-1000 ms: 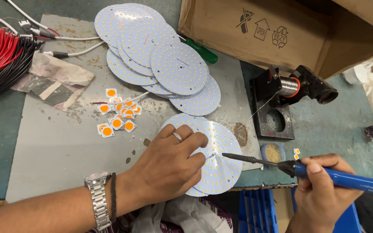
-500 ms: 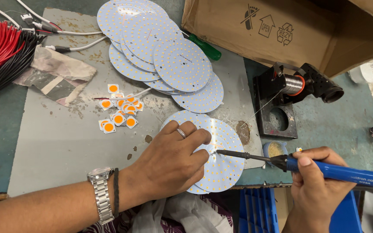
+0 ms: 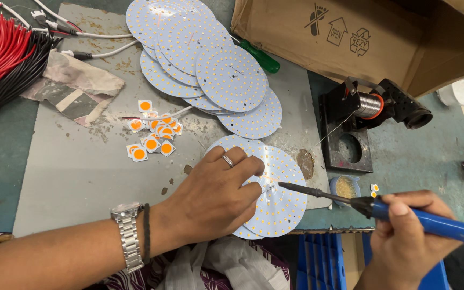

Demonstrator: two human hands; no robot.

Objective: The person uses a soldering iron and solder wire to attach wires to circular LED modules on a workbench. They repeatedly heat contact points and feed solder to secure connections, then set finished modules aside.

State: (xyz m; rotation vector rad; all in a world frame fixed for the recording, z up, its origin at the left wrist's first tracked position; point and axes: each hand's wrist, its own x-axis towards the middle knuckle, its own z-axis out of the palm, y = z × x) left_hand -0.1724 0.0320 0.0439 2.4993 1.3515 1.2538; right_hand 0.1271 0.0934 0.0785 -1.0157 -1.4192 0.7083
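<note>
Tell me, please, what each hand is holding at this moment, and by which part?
The right hand holds the soldering iron by its blue handle. The left hand grips nothing; it presses flat on the round LED board.

Around the grey mat (image 3: pixel 71 177) on your bench, plenty lay outside the work. A stack of round white discs (image 3: pixel 205 70) dotted with yellow spots fanned across the mat's far end. Small square chips with orange centres (image 3: pixel 151 134) sat scattered near the mat's middle. A crumpled rag (image 3: pixel 76 88) lay on the mat's far left corner, and beyond it a bundle of red and black wires (image 3: pixel 1 64) spread out. A green-handled screwdriver (image 3: pixel 261 58) rested at the mat's far right edge, against a cardboard box (image 3: pixel 350 37). Right of the mat stood a black stand (image 3: pixel 350 134) carrying a spool of wire (image 3: pixel 370 104).
</note>
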